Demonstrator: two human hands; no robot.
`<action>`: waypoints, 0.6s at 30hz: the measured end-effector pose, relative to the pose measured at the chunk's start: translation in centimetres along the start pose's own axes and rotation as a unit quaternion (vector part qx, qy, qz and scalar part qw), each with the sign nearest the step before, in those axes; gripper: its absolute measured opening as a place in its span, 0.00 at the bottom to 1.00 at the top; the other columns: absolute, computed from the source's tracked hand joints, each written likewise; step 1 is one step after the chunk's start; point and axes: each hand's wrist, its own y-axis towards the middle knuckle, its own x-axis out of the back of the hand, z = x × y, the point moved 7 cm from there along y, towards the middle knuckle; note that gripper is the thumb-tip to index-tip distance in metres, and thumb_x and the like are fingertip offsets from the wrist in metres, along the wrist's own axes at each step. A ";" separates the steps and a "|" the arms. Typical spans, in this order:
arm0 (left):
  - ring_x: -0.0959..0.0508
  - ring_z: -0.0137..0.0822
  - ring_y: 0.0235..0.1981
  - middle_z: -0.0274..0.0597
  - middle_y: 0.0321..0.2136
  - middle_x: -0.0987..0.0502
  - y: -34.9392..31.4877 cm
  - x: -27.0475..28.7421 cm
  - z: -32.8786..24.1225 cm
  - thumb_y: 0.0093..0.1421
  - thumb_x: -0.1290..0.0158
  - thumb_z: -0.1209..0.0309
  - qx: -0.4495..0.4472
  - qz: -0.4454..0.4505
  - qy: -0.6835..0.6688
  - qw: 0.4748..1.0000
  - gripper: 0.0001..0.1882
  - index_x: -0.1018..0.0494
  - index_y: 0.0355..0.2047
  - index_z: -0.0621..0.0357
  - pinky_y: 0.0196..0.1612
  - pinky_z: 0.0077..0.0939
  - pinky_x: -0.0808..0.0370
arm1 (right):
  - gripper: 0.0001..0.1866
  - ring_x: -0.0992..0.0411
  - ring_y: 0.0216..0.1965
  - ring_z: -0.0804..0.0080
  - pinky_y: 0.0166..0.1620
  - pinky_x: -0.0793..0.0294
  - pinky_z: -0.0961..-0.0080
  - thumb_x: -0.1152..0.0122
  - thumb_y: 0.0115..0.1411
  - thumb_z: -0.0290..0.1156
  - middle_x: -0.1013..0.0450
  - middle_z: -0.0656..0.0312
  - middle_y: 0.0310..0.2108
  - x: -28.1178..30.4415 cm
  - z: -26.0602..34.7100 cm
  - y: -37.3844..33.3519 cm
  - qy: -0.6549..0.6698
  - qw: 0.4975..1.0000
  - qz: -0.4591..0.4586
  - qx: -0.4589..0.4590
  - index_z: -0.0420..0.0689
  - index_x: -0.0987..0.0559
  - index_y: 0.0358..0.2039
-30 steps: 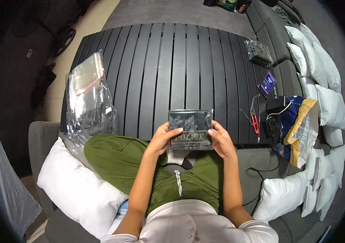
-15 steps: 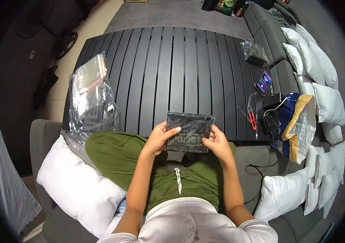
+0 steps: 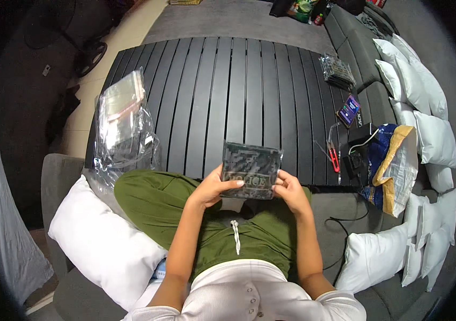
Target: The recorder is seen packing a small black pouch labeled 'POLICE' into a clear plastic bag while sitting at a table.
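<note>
Between my two hands, above my lap and the near table edge, is a flat square camouflage packet (image 3: 251, 160) in clear plastic, dark with pale lettering. My left hand (image 3: 213, 187) grips its left side, thumb lying across the front. At the lower right corner, my right hand (image 3: 290, 191) pinches it with thumb and fingers. The fingertips behind the packet are hidden. On the table's left side lies a pile of clear plastic sleeves (image 3: 124, 120). A stack of similar wrapped packets (image 3: 337, 72) sits at the far right corner.
The black slatted table (image 3: 217, 91) stands before me. Along its right side are a phone (image 3: 349, 111), red-handled snips (image 3: 334, 159), a black box with a cable (image 3: 360, 136) and a blue-and-yellow bag (image 3: 385, 171). White pillows (image 3: 105, 243) lie on the grey sofa (image 3: 319, 214).
The packet has tilted up and shifted slightly away from me, so its front shows more plainly. My left thumb has moved lower on it, and both hands still hold it.
</note>
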 end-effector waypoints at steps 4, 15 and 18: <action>0.28 0.31 0.47 0.42 0.46 0.28 -0.2 0.2 1.2 0.49 0.41 0.81 0.041 0.030 -0.044 0.998 0.31 0.39 0.54 0.63 0.52 0.27 0.32 | 0.19 0.34 0.29 0.86 0.30 0.34 0.86 0.46 0.59 0.25 0.29 0.68 0.34 -0.8 1.9 -0.3 0.086 0.996 -0.027 -0.007 0.38 0.33 0.50; 0.37 0.42 0.58 0.51 0.58 0.39 1.4 0.2 0.4 0.55 0.51 0.77 0.028 0.105 -0.155 0.982 0.33 0.48 0.61 0.62 0.60 0.39 0.40 | 0.21 0.32 0.52 0.68 0.54 0.32 0.70 0.51 0.62 0.26 0.33 0.55 0.52 2.5 1.8 0.9 0.193 0.978 -0.079 0.021 0.37 0.36 0.55; 0.42 0.42 0.62 0.51 0.61 0.44 2.6 5.3 0.0 0.61 0.54 0.71 -0.071 -0.165 0.240 0.954 0.31 0.50 0.62 0.62 0.62 0.34 0.46 | 0.24 0.34 0.53 0.69 0.56 0.37 0.74 0.51 0.62 0.27 0.36 0.53 0.55 7.0 2.7 1.1 -0.131 0.942 -0.269 0.153 0.38 0.39 0.58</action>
